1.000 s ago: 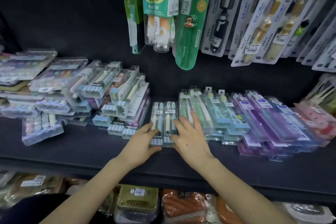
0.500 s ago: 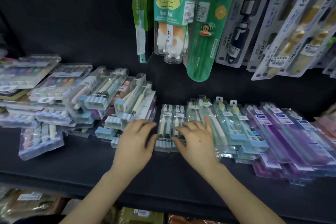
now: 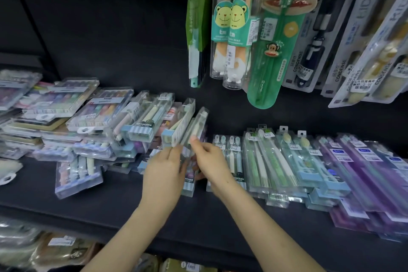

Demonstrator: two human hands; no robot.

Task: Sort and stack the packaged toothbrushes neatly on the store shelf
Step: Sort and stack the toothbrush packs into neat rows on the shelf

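Left hand (image 3: 163, 174) and right hand (image 3: 209, 161) both pinched one clear toothbrush pack (image 3: 198, 127), which was tilted over the dark shelf (image 3: 123, 203). The pack sat between the messy pile (image 3: 99, 121) on the left and the neat rows (image 3: 287, 161) on the right.

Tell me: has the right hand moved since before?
Yes. The right hand moved left, off the green packs, past the twin packs, and pinches a tilted clear pack.
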